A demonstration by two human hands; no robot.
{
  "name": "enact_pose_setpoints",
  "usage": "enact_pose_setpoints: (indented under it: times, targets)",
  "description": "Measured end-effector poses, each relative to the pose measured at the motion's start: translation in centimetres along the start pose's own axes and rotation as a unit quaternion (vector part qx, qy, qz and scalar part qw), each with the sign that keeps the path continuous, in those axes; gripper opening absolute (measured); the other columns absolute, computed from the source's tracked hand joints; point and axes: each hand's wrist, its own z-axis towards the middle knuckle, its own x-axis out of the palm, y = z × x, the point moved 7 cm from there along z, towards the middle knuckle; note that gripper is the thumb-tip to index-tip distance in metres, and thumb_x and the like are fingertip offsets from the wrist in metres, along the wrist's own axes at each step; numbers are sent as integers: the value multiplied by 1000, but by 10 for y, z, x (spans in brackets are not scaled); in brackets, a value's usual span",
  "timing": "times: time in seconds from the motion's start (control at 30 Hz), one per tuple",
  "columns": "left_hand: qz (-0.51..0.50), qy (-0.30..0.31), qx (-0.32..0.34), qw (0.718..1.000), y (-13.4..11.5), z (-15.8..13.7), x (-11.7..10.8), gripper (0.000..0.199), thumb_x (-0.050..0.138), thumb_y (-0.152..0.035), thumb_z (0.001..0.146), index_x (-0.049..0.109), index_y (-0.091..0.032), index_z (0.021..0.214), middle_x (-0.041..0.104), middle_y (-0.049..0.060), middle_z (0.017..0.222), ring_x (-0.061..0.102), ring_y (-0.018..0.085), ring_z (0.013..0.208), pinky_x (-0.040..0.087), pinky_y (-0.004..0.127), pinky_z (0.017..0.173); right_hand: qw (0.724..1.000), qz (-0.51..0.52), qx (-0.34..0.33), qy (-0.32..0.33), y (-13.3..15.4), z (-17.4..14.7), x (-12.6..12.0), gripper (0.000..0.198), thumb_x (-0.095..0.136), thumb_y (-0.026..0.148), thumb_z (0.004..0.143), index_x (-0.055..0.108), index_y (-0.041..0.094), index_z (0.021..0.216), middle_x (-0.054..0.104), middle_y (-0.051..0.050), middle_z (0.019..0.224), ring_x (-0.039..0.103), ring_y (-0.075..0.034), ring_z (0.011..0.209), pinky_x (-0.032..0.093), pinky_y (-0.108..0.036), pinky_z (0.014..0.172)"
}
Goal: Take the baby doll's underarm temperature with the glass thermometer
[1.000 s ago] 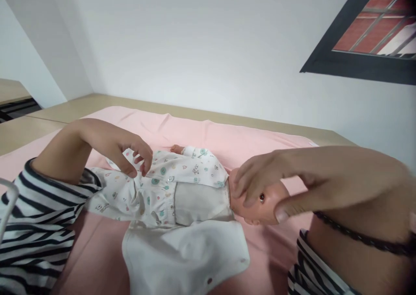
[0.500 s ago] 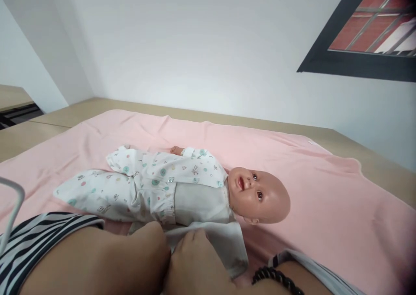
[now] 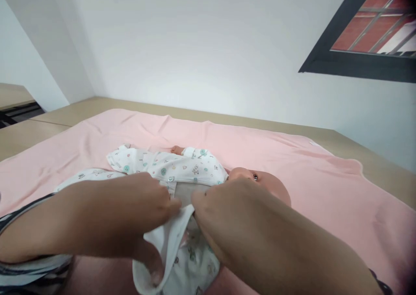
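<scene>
I see no readable writing anywhere; the printed romper [image 3: 182, 167] carries only small coloured dots and figures, too small to make out. The baby doll [image 3: 260, 182] lies on its back near the middle of the pink blanket [image 3: 325, 191], its long axis running across the blanket, head toward the right edge, legs toward the left. Its bare head shows just behind my right hand [image 3: 224, 208]. My left hand [image 3: 136, 204] and right hand meet over the doll's chest, fingertips pressed together on the loose front flap [image 3: 169, 247] of the romper: each pinches the flap's edge, and the flap hangs folded toward the near edge with its patterned inner face showing. A plain grey panel [image 3: 183, 195] shows on the chest between my hands. The blanket covers a tan worktop [image 3: 357, 143] that stands against a white wall [image 3: 195, 48]. A dark-framed window [image 3: 367, 65] sits at the upper right.
</scene>
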Motion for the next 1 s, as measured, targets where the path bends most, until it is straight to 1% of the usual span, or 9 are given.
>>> enact_pose_setpoints:
  times: [0.17,0.3,0.4,0.5,0.57,0.67,0.8,0.9,1.0]
  targets:
    - [-13,-22,19,999,10,-2,-9,48,69,-76,79,68,-31,96,71,0,75,63,20,61,35,31,52,993,-101,-40,-36,42,-7,-16,34,55,24,86,55,21,52,38,2,40,26,-10,37,23,-29,45]
    - [70,-107,-31,991,6,15,-1,25,49,-44,98,63,-27,87,67,2,69,53,19,51,27,34,50,993,-116,-2,-25,28,3,-20,35,53,27,92,55,20,57,42,1,45,35,-12,45,27,-30,51]
    - [142,-109,-57,982,23,13,5,21,44,-20,92,64,-26,96,68,4,74,54,21,54,27,36,53,994,-104,-5,-15,17,3,-26,22,55,27,93,62,20,74,56,-1,62,45,-13,55,30,-28,54]
    - [172,-114,-66,976,43,8,-4,21,45,-18,90,63,-28,95,69,5,77,58,23,60,28,37,55,989,-126,-18,71,6,2,-21,12,56,17,86,56,19,74,59,-1,69,44,-12,55,28,-27,52]
    - [188,-107,-91,972,56,8,-13,18,44,-19,90,60,-26,88,68,5,74,58,24,59,27,36,54,986,-132,5,101,-9,3,-26,13,55,15,84,52,19,71,57,0,68,42,-11,54,27,-28,51]
    - [186,-116,-128,967,72,21,-29,20,41,-15,89,58,-24,87,70,6,81,62,25,68,31,35,56,995,-57,53,60,-45,9,-50,5,58,21,85,61,20,82,63,0,77,52,-14,64,34,-27,55]
    - [99,-189,-163,963,105,56,-41,26,38,-25,96,62,-21,104,73,9,106,66,29,95,44,38,72,991,116,45,55,-119,25,-54,31,67,40,87,69,20,111,69,-6,100,63,-20,88,48,-31,76]
    - [-70,-230,-101,965,126,90,-32,46,34,-46,102,57,-18,130,68,12,130,62,30,117,49,41,94,937,348,9,2,-163,40,-33,46,76,51,83,68,17,114,69,-11,114,63,-24,111,49,-38,98]
    - [-149,-159,-55,974,135,117,-7,65,26,-51,104,33,-14,156,50,16,155,49,29,140,39,44,116,827,560,8,-44,-171,44,-1,45,66,54,90,64,22,121,64,-10,131,59,-23,124,43,-42,113]
